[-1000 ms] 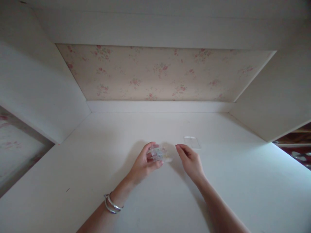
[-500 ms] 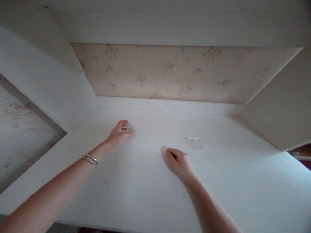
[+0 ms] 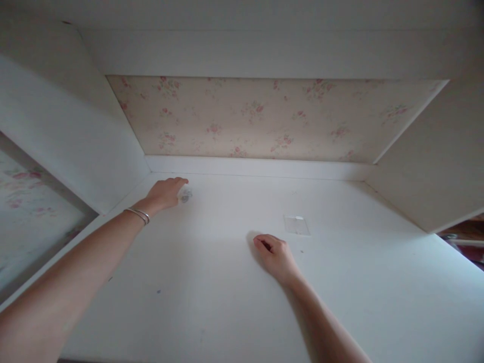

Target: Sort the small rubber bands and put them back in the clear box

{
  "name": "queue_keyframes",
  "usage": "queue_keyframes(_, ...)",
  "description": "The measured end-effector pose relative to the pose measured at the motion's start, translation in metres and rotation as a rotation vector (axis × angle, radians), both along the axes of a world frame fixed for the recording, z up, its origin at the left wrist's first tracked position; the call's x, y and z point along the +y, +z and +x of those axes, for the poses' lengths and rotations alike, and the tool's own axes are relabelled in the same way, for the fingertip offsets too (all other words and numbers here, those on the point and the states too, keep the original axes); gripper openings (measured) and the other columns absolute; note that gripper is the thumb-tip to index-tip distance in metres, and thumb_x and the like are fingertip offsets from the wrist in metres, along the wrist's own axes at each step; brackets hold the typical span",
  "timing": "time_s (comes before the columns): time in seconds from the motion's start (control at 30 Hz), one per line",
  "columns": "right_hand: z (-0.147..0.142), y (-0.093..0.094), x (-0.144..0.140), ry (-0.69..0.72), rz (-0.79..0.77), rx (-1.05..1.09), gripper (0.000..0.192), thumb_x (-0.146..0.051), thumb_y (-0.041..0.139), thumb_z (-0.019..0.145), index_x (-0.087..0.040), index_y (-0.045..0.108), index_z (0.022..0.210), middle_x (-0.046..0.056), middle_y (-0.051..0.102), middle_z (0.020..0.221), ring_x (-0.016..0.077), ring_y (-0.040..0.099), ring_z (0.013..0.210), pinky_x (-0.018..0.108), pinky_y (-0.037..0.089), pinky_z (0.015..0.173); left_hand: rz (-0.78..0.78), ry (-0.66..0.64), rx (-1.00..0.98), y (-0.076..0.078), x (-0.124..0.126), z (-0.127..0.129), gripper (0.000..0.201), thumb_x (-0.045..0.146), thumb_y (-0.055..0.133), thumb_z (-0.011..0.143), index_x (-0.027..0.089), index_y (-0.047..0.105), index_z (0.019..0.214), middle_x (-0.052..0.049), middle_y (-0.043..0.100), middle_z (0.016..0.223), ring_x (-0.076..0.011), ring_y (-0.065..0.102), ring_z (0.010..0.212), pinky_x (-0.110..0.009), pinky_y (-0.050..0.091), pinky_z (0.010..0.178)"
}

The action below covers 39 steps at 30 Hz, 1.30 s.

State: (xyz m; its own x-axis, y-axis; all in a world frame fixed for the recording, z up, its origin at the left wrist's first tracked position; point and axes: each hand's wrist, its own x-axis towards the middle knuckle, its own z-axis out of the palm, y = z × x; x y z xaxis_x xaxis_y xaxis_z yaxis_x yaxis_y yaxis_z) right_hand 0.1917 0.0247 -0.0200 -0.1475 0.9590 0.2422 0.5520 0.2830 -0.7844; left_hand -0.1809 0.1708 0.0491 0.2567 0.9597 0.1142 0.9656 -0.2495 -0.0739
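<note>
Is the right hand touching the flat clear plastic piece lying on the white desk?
Apart. The head view shows bare white desk between the right hand and the clear plastic piece, which lies beyond and to the right of the curled fingers.

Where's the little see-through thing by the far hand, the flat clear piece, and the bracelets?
small clear object [image 3: 185,195], head view, its visible middle.
flat clear piece [image 3: 297,225], head view, its centre.
bracelets [image 3: 139,215], head view, the bands on the left wrist.

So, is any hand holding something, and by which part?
The left hand reaches a small clear object at its fingertips; a grip cannot be told. The right hand holds nothing visible.
</note>
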Motion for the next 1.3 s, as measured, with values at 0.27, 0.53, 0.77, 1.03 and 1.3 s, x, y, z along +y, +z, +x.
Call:
queue_keyframes(0.27, 0.0, -0.003, 0.001, -0.015, -0.011, 0.015, 0.028, -0.035, 0.045, 0.087, -0.02, 0.07, 0.083, 0.004, 0.069, 0.083, 0.0164, 0.061, 0.076, 0.026, 0.044, 0.069, 0.128, -0.23, 0.41, 0.011, -0.008, -0.003, 0.066, -0.004, 0.046, 0.071, 0.026, 0.047, 0.129, -0.008, 0.046, 0.139, -0.0261, 0.038, 0.128, -0.048, 0.017, 0.107)
queue_keyframes(0.53, 0.001, -0.004, 0.001, -0.022, -0.031, 0.001, 0.029, -0.036, 0.046, 0.087, -0.02, 0.07, 0.083, 0.003, 0.069, 0.08, 0.0147, 0.059, 0.071, 0.025, 0.042, 0.065, 0.186, -0.314, 0.405, 0.013, -0.02, -0.001, 0.056, -0.006, 0.037, 0.076, 0.024, 0.056, 0.119, -0.009, 0.052, 0.132, -0.0254, 0.038, 0.129, -0.051, 0.01, 0.11)
queue_keyframes(0.77, 0.002, -0.003, 0.0, -0.037, -0.034, 0.001, 0.033, -0.039, 0.045, 0.087, -0.019, 0.07, 0.085, 0.004, 0.069, 0.08, 0.015, 0.058, 0.068, 0.025, 0.042, 0.063, 0.238, 0.113, -0.232, 0.019, -0.033, 0.019, 0.058, 0.015, 0.056, 0.075, 0.019, 0.038, 0.13, -0.016, 0.049, 0.128, -0.0311, 0.056, 0.107, -0.046, 0.045, 0.089)
queue_keyframes(1.03, 0.0, 0.003, -0.002, -0.038, -0.083, 0.076, 0.033, -0.041, 0.046, 0.086, -0.018, 0.07, 0.084, 0.004, 0.068, 0.079, 0.0159, 0.058, 0.069, 0.026, 0.042, 0.064, -0.156, -0.058, -1.182, 0.001, -0.078, 0.078, 0.066, 0.022, 0.072, 0.064, 0.025, 0.031, 0.116, -0.01, 0.042, 0.132, -0.0169, 0.066, 0.087, -0.034, 0.057, 0.073)
queue_keyframes(1.3, 0.006, 0.012, -0.003, -0.086, -0.297, 0.523, 0.046, -0.056, 0.046, 0.084, -0.017, 0.063, 0.101, -0.003, 0.052, 0.062, 0.0092, 0.043, 0.049, 0.021, 0.032, 0.045, -0.48, -0.062, -1.605, -0.011, -0.13, 0.152, 0.071, 0.022, 0.077, 0.064, 0.029, 0.032, 0.119, -0.008, 0.049, 0.123, -0.0206, 0.067, 0.09, -0.035, 0.056, 0.078)
